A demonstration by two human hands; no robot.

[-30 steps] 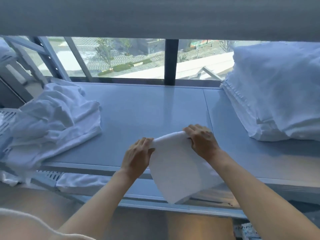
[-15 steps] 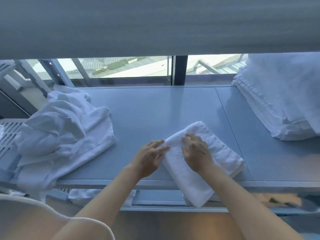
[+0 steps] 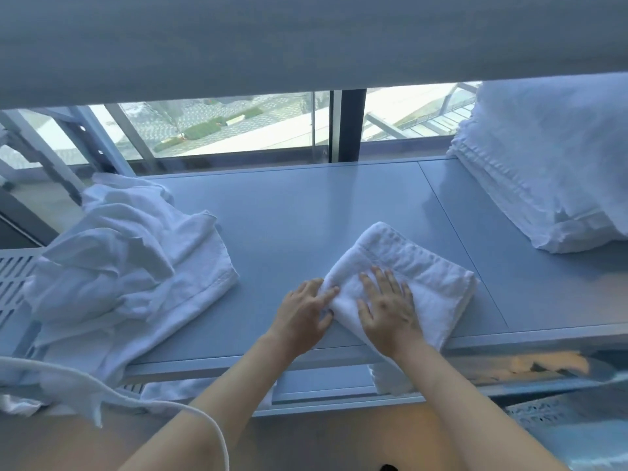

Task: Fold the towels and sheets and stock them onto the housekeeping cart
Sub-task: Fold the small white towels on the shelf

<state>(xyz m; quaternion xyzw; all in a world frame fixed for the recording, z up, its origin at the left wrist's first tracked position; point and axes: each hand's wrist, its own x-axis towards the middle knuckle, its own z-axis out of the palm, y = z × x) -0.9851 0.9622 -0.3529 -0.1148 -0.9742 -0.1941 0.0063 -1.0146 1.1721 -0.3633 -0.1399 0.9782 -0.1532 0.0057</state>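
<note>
Slippage is the main worry as we are pressing a folded towel point(image 3: 407, 280) flat on the desk point(image 3: 306, 212). Our right hand point(image 3: 387, 305) is lying on top of the towel with its fingers spread and straight, while our left hand point(image 3: 302, 312) is resting just beside the towel's left edge, fingertips touching the cloth, fingers relaxed and not pinching anything.

The towel is sitting askew near the front edge of the desk, and its near end is hanging over that edge, toward a lower shelf point(image 3: 323, 379). We are judging that this overhang is the weak point: if we are lifting our right hand before the fold is set, the hanging weight may be dragging the towel off the desk or pulling the layers apart. The desk looks smooth and glossy, so the cloth is probably sliding easily under a sideways push, and the fold could be skewing further.

To the left a loose pile point(image 3: 125, 263) of unfolded white linen is spilling over the desk's front corner, and it looks ready to slump further if we are brushing it with an elbow. To the right a tall stack point(image 3: 550, 164) of folded white linen is standing well apart from the towel; adding to it carelessly may be tipping it, since it already looks high. We cannot tell from here where the cart itself is.
</note>
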